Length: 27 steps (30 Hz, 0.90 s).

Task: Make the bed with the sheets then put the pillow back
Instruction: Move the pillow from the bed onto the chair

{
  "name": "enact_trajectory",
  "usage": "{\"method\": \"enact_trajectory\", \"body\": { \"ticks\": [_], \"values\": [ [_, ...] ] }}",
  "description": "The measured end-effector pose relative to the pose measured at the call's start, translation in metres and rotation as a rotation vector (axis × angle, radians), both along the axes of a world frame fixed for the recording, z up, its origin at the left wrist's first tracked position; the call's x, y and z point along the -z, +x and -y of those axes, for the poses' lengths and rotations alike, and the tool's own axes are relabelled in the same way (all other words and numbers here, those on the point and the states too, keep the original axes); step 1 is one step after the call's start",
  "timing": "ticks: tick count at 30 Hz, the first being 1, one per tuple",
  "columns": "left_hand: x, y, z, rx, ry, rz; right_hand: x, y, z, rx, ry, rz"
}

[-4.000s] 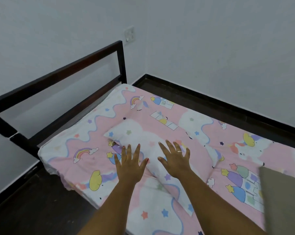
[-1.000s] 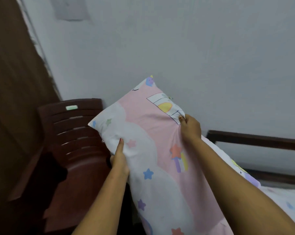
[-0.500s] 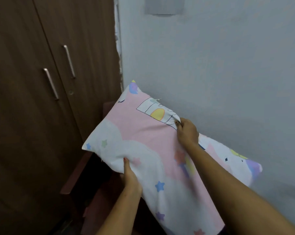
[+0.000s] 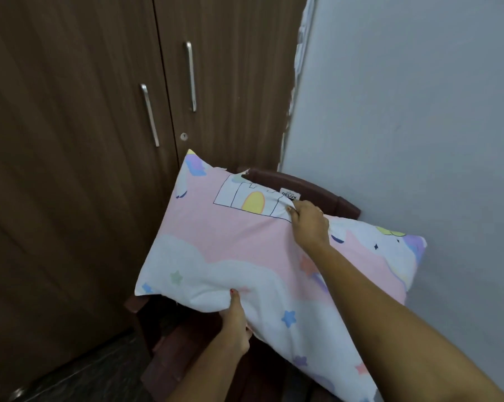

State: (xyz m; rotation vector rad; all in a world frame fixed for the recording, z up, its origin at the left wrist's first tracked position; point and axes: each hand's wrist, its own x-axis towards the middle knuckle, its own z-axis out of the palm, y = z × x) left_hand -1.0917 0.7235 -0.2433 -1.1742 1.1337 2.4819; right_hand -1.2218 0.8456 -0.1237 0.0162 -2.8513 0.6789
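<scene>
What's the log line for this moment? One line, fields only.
pillow: held at chair | left hand: grips near edge | right hand: pinches far edge

Chair [image 4: 329, 197] hemmed between wardrobe [image 4: 71, 140] at left and wall [image 4: 404, 111] at right, seat covered by pillow [image 4: 230, 245]; floor [image 4: 79, 378] open lower left.

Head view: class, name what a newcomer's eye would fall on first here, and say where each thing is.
The pink-and-white pillow fills the middle, held over a dark red chair. The left hand grips its near edge and the right hand pinches its far edge. Behind, on the left, stands a brown wardrobe with two metal handles.
</scene>
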Motion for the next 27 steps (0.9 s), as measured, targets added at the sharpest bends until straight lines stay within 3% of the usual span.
{"method": "enact_trajectory", "body": {
  "ticks": [5,11,14,17,19,21,24,26,27],
  "values": [
    [0.017,-0.030,0.014,0.072,-0.014,0.083,0.019,-0.033,0.014,-0.040,0.051,0.065],
    [0.025,-0.061,0.024,0.204,-0.057,0.058,0.031,-0.059,0.026,0.012,0.105,0.126],
    [0.020,-0.081,0.038,0.509,-0.194,0.164,0.035,-0.072,0.027,0.035,0.148,0.162],
    [0.004,-0.103,0.062,1.035,-0.510,0.267,0.045,-0.081,0.027,0.062,0.178,0.217],
    [0.005,-0.121,0.078,1.252,-0.977,0.192,0.054,-0.083,0.028,0.081,0.213,0.243],
    [0.003,-0.138,0.083,1.090,-1.400,-0.029,0.063,-0.083,0.030,0.091,0.274,0.247],
    [-0.017,-0.163,0.086,0.724,-1.711,-0.444,0.075,-0.078,0.032,0.123,0.297,0.210],
    [-0.021,-0.180,0.089,0.704,-1.835,-0.628,0.083,-0.067,0.031,0.117,0.291,0.164],
    [-0.020,-0.187,0.091,0.794,-1.863,-0.609,0.086,-0.060,0.030,0.106,0.311,0.153]
  ]
}}
